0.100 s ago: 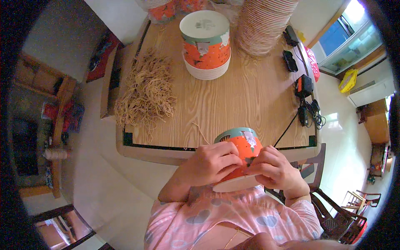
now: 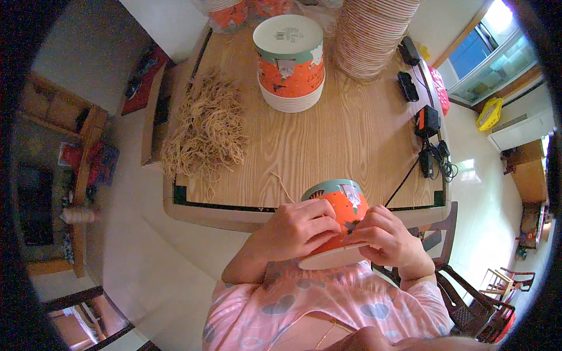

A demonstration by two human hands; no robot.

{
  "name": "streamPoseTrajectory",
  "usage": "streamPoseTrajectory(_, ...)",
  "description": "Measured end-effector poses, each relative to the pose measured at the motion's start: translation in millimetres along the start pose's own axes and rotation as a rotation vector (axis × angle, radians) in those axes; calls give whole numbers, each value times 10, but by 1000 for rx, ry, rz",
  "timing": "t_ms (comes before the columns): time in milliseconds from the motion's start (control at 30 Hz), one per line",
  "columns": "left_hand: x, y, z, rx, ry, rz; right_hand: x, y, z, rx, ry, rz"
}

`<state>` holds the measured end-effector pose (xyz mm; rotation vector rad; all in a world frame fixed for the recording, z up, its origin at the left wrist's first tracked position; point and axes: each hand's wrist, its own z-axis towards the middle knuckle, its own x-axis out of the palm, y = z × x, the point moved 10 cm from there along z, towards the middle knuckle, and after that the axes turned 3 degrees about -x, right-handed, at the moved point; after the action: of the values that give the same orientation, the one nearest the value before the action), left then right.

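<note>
An orange paper bucket (image 2: 342, 203) with a teal band and printed figures is tilted at the table's near edge, its pale open rim towards me. My left hand (image 2: 303, 229) grips its left side with bent fingers. On the right side my right hand (image 2: 386, 235) presses closed fingertips to the wall near the rim. A loose end of tan twine (image 2: 282, 186) sticks up from behind my left hand; where the rest of it runs is hidden. Farther back, a stack of matching buckets (image 2: 291, 75) stands upside down.
A tangled heap of twine (image 2: 208, 128) covers the table's left side. A tall leaning stack of pale-rimmed buckets (image 2: 370, 41) stands at the back right. Along the right edge lie a black adapter (image 2: 428, 121), coiled cables (image 2: 444, 161) and a small black tray (image 2: 407, 86).
Almost nothing differs. My right fingers and the bucket have shifted very slightly; both hands keep their grip.
</note>
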<state>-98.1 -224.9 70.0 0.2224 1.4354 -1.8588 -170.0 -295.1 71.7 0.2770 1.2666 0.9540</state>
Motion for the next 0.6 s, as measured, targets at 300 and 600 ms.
streamPoseTrajectory(300,-4,93,-5,-42,-31,-42,-34,-19,10,19,-40,51)
streamPoseTrajectory(600,6,158,-27,-60,-52,-52,-435,-429,-307,136,-729,777)
